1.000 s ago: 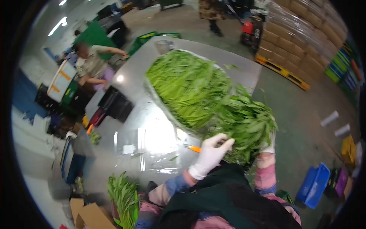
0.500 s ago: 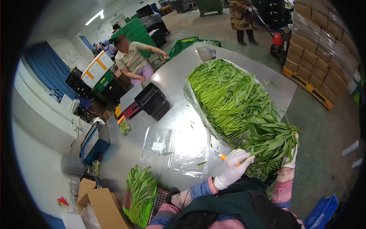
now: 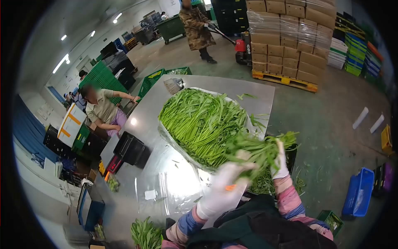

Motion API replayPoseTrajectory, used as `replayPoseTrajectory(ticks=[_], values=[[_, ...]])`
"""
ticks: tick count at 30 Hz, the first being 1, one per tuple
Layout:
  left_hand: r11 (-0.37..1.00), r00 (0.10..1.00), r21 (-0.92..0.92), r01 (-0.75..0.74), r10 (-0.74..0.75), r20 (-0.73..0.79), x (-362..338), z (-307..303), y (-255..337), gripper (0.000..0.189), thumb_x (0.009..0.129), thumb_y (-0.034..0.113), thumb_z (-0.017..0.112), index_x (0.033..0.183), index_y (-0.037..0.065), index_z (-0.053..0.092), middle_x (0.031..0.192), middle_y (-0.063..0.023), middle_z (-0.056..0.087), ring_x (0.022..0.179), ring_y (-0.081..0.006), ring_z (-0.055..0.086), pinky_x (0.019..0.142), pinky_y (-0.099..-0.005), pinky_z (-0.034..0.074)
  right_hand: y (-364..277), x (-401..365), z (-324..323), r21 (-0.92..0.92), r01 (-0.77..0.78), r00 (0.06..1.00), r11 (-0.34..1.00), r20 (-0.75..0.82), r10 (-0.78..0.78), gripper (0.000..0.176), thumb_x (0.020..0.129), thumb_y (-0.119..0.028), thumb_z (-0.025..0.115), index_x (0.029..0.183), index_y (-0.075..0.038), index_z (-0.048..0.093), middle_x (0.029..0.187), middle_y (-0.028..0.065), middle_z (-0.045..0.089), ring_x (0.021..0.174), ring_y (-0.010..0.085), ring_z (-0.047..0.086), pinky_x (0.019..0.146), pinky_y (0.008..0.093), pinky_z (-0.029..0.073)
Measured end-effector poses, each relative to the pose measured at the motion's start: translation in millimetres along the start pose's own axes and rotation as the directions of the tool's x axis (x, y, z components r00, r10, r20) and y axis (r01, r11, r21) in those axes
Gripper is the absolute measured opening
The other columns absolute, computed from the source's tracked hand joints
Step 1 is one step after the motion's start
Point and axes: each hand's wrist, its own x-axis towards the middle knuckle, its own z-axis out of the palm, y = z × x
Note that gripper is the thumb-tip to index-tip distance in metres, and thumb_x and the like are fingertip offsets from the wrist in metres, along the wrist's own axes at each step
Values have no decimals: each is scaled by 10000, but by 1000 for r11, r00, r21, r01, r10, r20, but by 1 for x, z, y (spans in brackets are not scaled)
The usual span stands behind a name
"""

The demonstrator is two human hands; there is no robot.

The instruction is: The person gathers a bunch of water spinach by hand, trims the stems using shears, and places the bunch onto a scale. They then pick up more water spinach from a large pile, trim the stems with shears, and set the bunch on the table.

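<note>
My right hand point(image 3: 280, 162), in a white glove, is closed round a bunch of leafy green stalks point(image 3: 259, 148) at the table's near right corner. My left hand point(image 3: 228, 180), also gloved and smeared by motion, reaches to the left side of the bunch. Within it shows the orange handle of a knife point(image 3: 230, 187); the blade cannot be made out. Just beyond both hands lies a large heap of the same greens point(image 3: 203, 124) on clear plastic. Under my hands, loose trimmed leaves point(image 3: 263, 182) fill a dark container.
A black bin on a scale point(image 3: 130, 149), plastic bags point(image 3: 166, 193) and a brush point(image 3: 173, 86) are on the metal table point(image 3: 259, 93). More greens point(image 3: 146, 234) lie near left. One person sits across; another pulls a pallet jack point(image 3: 242, 47) beside stacked boxes point(image 3: 286, 45). A blue crate point(image 3: 358, 193) stands right.
The view has turned to the right. My right hand has raised and tilted the bunch, its stalks now pointing right. My left hand has moved up against the greens, with the knife still in it.
</note>
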Motion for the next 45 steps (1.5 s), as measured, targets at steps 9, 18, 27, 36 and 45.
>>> replayPoseTrajectory(ticks=[9,18,27,36,45], values=[[974,975,126,186,-167,-149,8,2,-61,150,894,30,636,1035,-15,659,1246,-185,644,1159,-339,615,980,-388,484,27,-57,64,-165,-139,981,976,113,159,241,881,-118,714,1084,7,677,946,28,696,773,118,640,702,258,524],[685,880,566,458,-440,-179,-27,-5,-134,804,953,367,644,1521,-50,256,1506,-339,351,1420,-336,372,1136,-402,335,29,-77,79,-266,-148,899,953,365,242,266,875,-116,713,1118,-29,654,971,23,685,838,129,646,763,278,532],[414,681,-617,669,-673,287,-58,16,-109,634,1071,452,376,1518,4,328,1526,-83,396,1361,-185,406,1144,-311,319,13,-69,90,-216,-47,956,975,275,107,243,893,-83,660,1125,-13,647,983,30,688,849,146,656,787,292,540],[281,594,-681,677,-755,278,-77,48,-68,737,942,232,702,1509,42,271,1415,-54,470,1230,-153,500,1033,-338,436,42,-75,88,-304,89,982,948,185,-33,256,862,-81,758,1076,39,682,965,48,703,800,118,645,755,282,547],[326,576,-575,750,-750,325,-86,35,-94,469,891,126,741,1298,1,545,1141,-68,663,1003,-160,646,880,-312,534,32,-85,89,-293,-85,946,952,278,170,313,854,-81,771,1134,7,663,1024,51,699,867,124,651,793,289,545]])
